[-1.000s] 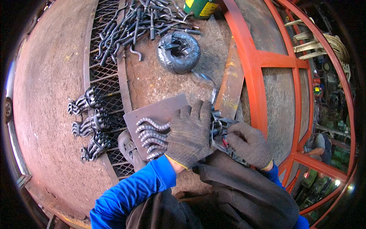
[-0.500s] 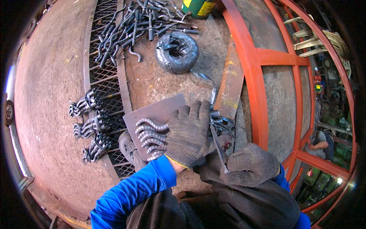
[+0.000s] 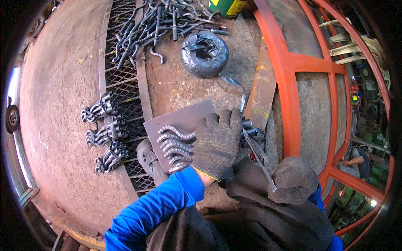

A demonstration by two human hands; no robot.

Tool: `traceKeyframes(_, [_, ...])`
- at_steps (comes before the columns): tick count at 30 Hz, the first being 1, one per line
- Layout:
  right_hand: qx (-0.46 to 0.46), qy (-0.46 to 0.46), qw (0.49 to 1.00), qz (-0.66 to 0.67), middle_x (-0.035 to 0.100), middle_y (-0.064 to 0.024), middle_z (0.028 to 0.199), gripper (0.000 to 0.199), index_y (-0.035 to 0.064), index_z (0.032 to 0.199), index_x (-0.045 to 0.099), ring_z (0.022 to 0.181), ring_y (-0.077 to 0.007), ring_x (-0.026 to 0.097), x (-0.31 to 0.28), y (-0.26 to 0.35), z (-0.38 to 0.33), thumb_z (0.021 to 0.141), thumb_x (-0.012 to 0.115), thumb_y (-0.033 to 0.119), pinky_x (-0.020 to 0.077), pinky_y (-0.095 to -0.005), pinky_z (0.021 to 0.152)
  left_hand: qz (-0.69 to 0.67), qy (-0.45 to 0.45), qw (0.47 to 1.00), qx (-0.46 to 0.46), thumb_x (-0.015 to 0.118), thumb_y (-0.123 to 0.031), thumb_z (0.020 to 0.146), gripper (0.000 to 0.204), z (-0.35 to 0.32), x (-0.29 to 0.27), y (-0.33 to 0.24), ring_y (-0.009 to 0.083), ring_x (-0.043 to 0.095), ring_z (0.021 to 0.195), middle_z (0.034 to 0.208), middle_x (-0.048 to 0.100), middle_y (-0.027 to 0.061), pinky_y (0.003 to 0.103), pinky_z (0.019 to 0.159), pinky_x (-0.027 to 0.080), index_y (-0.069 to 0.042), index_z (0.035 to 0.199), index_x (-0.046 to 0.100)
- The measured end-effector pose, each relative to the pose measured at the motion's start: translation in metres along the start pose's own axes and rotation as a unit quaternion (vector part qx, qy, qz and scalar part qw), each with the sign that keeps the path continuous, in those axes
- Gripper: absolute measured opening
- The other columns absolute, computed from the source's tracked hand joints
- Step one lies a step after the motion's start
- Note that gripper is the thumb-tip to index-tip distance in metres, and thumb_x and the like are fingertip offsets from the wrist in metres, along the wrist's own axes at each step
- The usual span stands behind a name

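Note:
My left hand (image 3: 217, 144), in a dark knit glove, is closed over a bundle of wavy ribbed rebar pieces (image 3: 173, 144). Their curved ends stick out to the left over a flat metal plate (image 3: 190, 113), and dark tube ends (image 3: 248, 124) show just past the fingers on the right. My right hand (image 3: 293, 180), gloved too, is a fist gripping the end of a black plastic strip (image 3: 261, 161). That strip slants up to the tube ends. Another stretch of strip leads from there to a wrapped black roll (image 3: 205, 54). The palm side of my left hand is hidden.
Three tied bundles (image 3: 109, 129) lie at the left beside a metal grating (image 3: 125, 79). A heap of loose bent bars (image 3: 161, 23) is at the back, near a green bucket (image 3: 228, 7). An orange steel frame (image 3: 284, 96) runs along the right; a person (image 3: 354, 161) is beyond it.
My right hand has moved a little to the right with the strip, which looks straighter. My left hand stays on the rebar pieces. The whole view has shifted slightly.

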State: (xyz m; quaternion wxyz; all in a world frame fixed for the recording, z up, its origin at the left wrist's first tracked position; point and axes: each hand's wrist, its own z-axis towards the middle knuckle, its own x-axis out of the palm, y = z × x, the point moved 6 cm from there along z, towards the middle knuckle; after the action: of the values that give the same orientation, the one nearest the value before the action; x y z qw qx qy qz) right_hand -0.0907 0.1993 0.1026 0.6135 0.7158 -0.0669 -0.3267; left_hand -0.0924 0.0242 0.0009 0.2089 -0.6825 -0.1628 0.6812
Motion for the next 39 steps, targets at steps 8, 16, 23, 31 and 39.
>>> traceKeyframes(8, [0.125, 0.167, 0.97, 0.122, 0.071, -0.0122, 0.086, 0.013, 0.0066, 0.089, 0.07, 0.077, -0.0314, 0.069, 0.022, -0.018, -0.012, 0.082, 0.077, 0.016, 0.0531, -0.0427, 0.067, -0.018, 0.023, 0.999, -0.03, 0.059, -0.021, 0.081, 0.05, 0.0, 0.0, 0.0, 0.0334, 0.058, 0.101, 0.115, 0.059, 0.0134, 0.048, 0.085, 0.044, -0.008, 0.129, 0.052])
traceKeyframes(16, [0.027, 0.305, 0.947, 0.093, 0.069, -0.014, 0.085, 0.02, 0.0064, 0.1, 0.071, 0.076, -0.0315, 0.068, 0.041, -0.008, 0.003, 0.09, 0.066, 0.023, 0.0537, -0.0396, 0.068, -0.013, 0.027, 0.999, -0.044, 0.063, -0.023, 0.08, 0.053, 0.001, -0.002, 0.002, 0.0371, 0.058, 0.1, 0.114, 0.059, 0.0159, 0.05, 0.084, 0.046, -0.006, 0.129, 0.051])
traceKeyframes(23, [0.057, 0.251, 0.965, 0.044, 0.071, -0.0131, 0.093, 0.022, 0.0079, 0.105, 0.072, 0.084, -0.0287, 0.069, 0.038, 0.006, 0.0, 0.087, 0.069, 0.022, 0.0542, -0.0389, 0.074, -0.021, 0.049, 0.998, -0.046, 0.069, -0.027, 0.075, 0.064, 0.003, -0.004, -0.002, 0.041, 0.057, 0.101, 0.115, 0.059, 0.0199, 0.053, 0.085, 0.046, -0.005, 0.132, 0.049])
traceKeyframes(31, [0.078, 0.304, 0.949, 0.038, 0.07, -0.0151, 0.092, 0.025, 0.0095, 0.105, 0.07, 0.083, -0.0329, 0.069, 0.048, -0.007, -0.019, 0.088, 0.064, 0.026, 0.0541, -0.0425, 0.074, -0.015, 0.051, 0.997, -0.047, 0.071, -0.03, 0.075, 0.064, 0.004, -0.004, -0.003, 0.0419, 0.057, 0.101, 0.114, 0.059, 0.0207, 0.052, 0.086, 0.045, -0.005, 0.13, 0.049])
traceKeyframes(39, [0.27, 0.056, 0.949, -0.151, 0.068, -0.0138, 0.083, 0.024, 0.0067, 0.099, 0.066, 0.08, -0.0306, 0.069, 0.017, -0.009, 0.019, 0.09, 0.066, 0.029, 0.0526, -0.0392, 0.071, -0.001, 0.036, 0.999, -0.04, 0.071, -0.037, 0.076, 0.067, 0.003, 0.006, 0.001, 0.0402, 0.057, 0.099, 0.112, 0.059, 0.0209, 0.052, 0.085, 0.045, -0.002, 0.129, 0.049])
